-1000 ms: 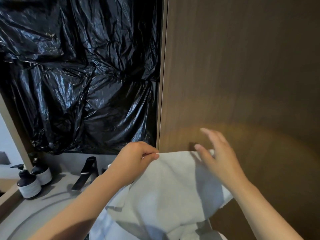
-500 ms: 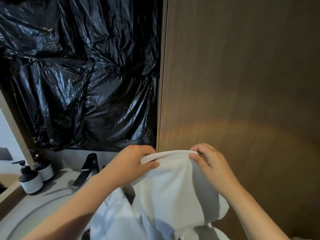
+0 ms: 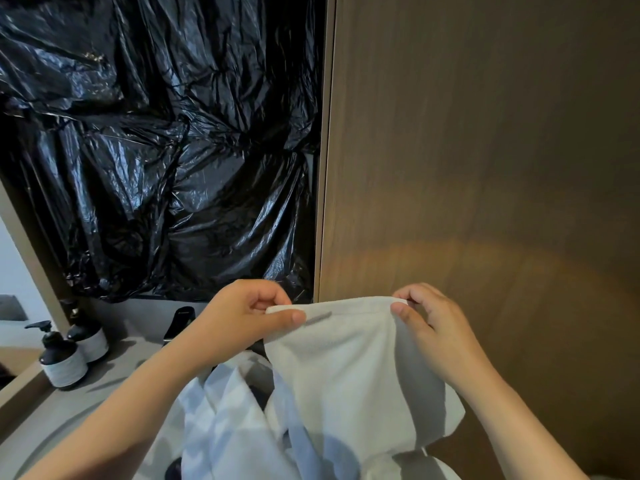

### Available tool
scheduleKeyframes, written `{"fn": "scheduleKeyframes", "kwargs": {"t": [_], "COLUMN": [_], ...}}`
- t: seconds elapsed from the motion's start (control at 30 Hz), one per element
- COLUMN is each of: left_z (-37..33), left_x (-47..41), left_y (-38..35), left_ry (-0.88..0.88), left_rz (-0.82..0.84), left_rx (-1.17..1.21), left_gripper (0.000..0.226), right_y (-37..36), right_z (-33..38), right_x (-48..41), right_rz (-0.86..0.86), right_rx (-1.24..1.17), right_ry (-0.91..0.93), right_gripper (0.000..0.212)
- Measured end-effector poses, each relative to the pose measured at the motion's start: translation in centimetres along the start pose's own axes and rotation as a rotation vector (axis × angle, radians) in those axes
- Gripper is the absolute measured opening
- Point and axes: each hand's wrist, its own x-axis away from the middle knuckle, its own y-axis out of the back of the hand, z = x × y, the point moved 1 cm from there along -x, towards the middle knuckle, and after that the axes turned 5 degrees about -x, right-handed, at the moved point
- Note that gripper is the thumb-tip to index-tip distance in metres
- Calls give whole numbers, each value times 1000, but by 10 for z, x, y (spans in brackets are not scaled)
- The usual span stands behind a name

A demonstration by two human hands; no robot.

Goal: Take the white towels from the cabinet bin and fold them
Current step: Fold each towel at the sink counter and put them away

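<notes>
A person's two bare hands are holding up a white towel in the lower centre of the frame. The left hand is pinching one end of the towel's top hem between thumb and curled fingers. The right hand is pinching the other end of the same hem, thumb in front. The hem is stretching level between them and the rest of the towel is hanging down.

At the bottom centre, more white cloth is lying bunched (whether it is sitting in a bin cannot be told from here). Crinkled black plastic sheeting is filling the upper left, and a brown wooden cabinet panel the right. Two dark pump bottles are standing on a grey countertop at the lower left, near a black faucet.

The person appears to be opening out one towel before its first fold. The next move probably calls for bringing the two pinched corners together, or laying the towel flat, with the edges kept aligned.
</notes>
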Motion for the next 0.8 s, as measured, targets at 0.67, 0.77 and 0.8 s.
{"fn": "scheduleKeyframes", "kwargs": {"t": [0.67, 0.77, 0.8], "left_z": [-52, -52, -51], "left_x": [-11, -13, -13], "left_y": [-33, -41, -43], "left_ry": [-183, -194, -189], "left_rz": [-286, -305, -307], "left_rx": [188, 219, 229], "left_gripper": [28, 27, 27], "right_y": [4, 7, 8], "right_z": [45, 50, 49], "right_x": [-4, 0, 2], "right_rz": [69, 83, 86], "right_rx": [-239, -317, -328], "right_ry": [15, 32, 28], "right_gripper": [12, 11, 11]}}
